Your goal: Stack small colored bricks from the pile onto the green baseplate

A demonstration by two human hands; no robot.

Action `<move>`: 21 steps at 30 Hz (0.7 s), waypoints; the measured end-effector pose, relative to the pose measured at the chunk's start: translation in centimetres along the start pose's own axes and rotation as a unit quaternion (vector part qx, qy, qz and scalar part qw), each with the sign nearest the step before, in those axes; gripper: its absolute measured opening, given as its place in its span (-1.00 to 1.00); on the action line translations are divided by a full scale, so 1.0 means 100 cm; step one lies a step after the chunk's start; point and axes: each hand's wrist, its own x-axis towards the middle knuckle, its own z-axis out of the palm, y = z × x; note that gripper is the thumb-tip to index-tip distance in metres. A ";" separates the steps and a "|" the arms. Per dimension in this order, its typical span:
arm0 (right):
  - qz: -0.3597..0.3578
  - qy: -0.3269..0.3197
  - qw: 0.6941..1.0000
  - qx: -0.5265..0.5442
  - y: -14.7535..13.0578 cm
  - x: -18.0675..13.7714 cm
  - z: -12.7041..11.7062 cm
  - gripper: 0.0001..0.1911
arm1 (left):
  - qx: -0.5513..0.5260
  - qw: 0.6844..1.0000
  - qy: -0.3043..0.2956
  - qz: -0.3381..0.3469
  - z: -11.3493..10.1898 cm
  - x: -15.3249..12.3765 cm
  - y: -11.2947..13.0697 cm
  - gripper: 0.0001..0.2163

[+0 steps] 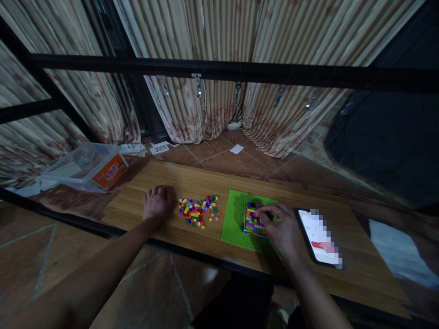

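My left hand (157, 203) rests on the wooden table with its fingers curled in, left of a scattered pile of small coloured toy bricks (195, 213). I see nothing in it. On the right, a green studded baseplate (230, 224) carries a block of tightly set multicoloured bricks (253, 220). Over this block's right side reaches my right hand (280, 225), thumb and forefinger pinched together at its top. Whatever sits between those fingertips is too small to make out. The hand hides part of the block and of the baseplate.
A phone (320, 237) with a lit screen lies right of the baseplate. Beyond the table's left end stands a clear plastic box (82, 167) with an orange label. A dark metal bar (219, 73) crosses in front of striped curtains (212, 105). White paper (401, 251) shows at right.
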 end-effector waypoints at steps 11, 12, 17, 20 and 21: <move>0.006 -0.007 1.000 0.011 0.006 0.002 0.002 -0.77 | 0.007 1.000 0.000 0.002 0.001 0.000 -0.001 -0.61; 0.007 -0.007 1.000 0.015 0.007 0.002 0.003 -0.77 | 0.006 1.000 0.000 0.001 0.001 0.000 -0.001 -0.61; -0.001 -0.001 1.000 0.026 0.006 0.001 0.006 -0.77 | 0.005 1.000 -0.004 -0.005 0.000 0.001 0.000 -0.62; -0.007 0.000 0.999 0.032 0.006 0.002 0.007 -0.76 | 0.006 1.000 -0.003 -0.004 0.000 0.001 0.001 -0.62; -0.008 0.000 0.999 0.035 0.006 0.002 0.007 -0.76 | 0.006 1.000 -0.001 -0.004 0.000 0.001 0.001 -0.62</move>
